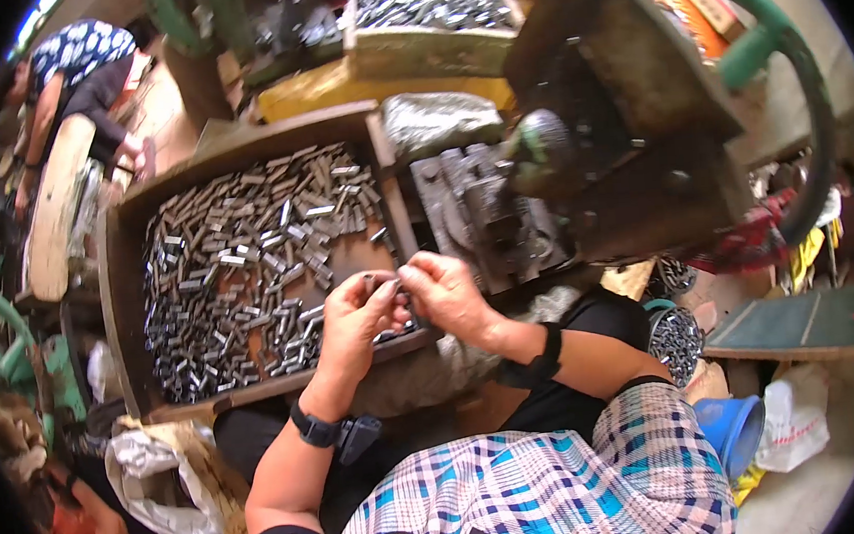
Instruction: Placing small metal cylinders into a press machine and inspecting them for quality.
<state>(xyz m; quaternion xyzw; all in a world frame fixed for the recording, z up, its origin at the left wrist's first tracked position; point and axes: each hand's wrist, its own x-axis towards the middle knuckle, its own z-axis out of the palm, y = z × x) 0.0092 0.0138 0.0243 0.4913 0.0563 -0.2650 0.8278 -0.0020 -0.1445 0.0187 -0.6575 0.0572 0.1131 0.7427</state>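
Note:
My left hand [355, 313] and my right hand [446, 294] meet over the near right corner of a wooden tray [261, 388]. Fingers of both are pinched together around a small dark metal piece [407, 304], mostly covered by the fingertips. Inside the tray lie many short metal pieces [246, 256], some shiny, some brownish, heaped toward the left and far sides. Just beyond my right hand stands a press machine [626, 121], its metal die block [488, 212] level with the tray's right side.
A second box [429, 41] full of shiny metal parts sits at the back. Green handwheel [816, 106] curves at the right. A bucket of metal parts [676, 343] and a blue bucket [731, 434] stand lower right. White sack [169, 488] lies lower left. Other people [79, 53] work at left.

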